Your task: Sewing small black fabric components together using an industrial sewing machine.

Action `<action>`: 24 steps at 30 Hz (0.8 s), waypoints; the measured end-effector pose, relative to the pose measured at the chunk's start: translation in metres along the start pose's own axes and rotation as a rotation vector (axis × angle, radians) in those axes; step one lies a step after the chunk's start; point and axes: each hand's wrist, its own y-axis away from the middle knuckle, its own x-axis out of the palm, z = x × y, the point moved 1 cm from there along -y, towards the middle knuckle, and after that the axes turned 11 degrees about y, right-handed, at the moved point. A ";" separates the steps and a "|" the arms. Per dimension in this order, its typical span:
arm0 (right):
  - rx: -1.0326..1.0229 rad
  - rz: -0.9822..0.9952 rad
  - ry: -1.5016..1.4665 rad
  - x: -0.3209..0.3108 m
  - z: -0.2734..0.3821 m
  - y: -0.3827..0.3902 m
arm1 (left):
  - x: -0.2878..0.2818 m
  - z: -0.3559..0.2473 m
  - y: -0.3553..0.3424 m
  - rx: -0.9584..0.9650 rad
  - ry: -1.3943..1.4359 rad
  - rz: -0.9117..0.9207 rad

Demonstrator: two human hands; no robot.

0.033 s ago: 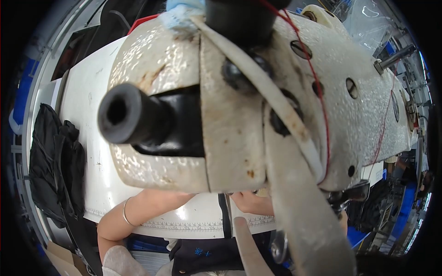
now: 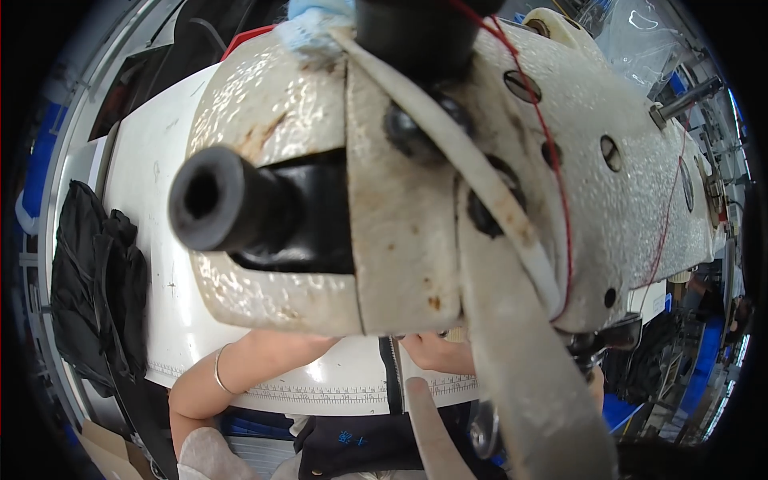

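Note:
A pale sewing machine head (image 2: 408, 264) fills the middle of the view and covers most of both hands. From the lower left, my left forearm, with a bangle (image 2: 218, 370) on it, runs under the machine; only the wrist end of my left hand (image 2: 316, 346) shows. Part of my right hand (image 2: 432, 352) is visible below the machine's edge, fingers hidden. Between the two hands a black zipper tape (image 2: 392, 372) with metal teeth runs from under the machine to the table's front edge. What either hand grips cannot be seen.
Black fabric (image 2: 100, 288) lies heaped on the left of the white table (image 2: 172, 320), whose front edge carries a printed ruler (image 2: 320, 394). Red thread (image 2: 552, 152) runs down the machine. A pale lever (image 2: 528, 360) stands close in front. A cardboard box (image 2: 112, 452) sits lower left.

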 end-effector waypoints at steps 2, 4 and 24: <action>0.077 -0.012 -0.082 0.000 -0.002 0.000 | 0.000 -0.001 -0.001 0.025 -0.028 -0.009; 0.230 -0.040 -0.242 0.001 -0.006 0.001 | -0.002 -0.003 -0.001 0.044 -0.043 -0.017; 0.595 -0.094 -0.649 0.019 0.001 -0.001 | 0.025 0.020 0.002 -0.004 0.028 -0.224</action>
